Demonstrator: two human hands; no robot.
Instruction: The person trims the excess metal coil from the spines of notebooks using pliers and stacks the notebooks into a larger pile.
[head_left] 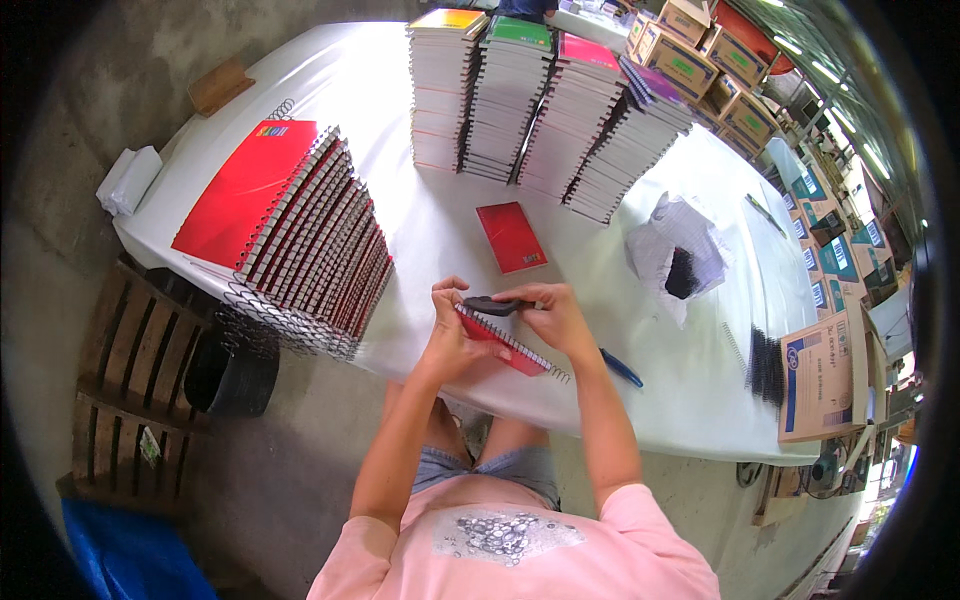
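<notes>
My left hand (455, 340) grips a small red spiral notebook (525, 362), tilted above the table's near edge. A metal-looking coil runs along the notebook's edge, and its loose end (560, 375) sticks out past the lower right corner. In my right hand (552, 315) is a dark hand tool, apparently pliers (492, 306), held at the upper end of the coil. My fingers hide part of the tool, so its jaws cannot be made out. Another red notebook (511, 238) lies flat just beyond my hands. Beside my right forearm rests a blue pen-like object (622, 368).
Red coil-bound notebooks form a tall stack (250, 190) at left. Stacks topped yellow (447, 20), green (518, 33), pink (588, 50) and purple (655, 85) stand behind. A crumpled white bag (700, 235) holds black pieces. Black coils (766, 370) lie by a cardboard box (820, 380).
</notes>
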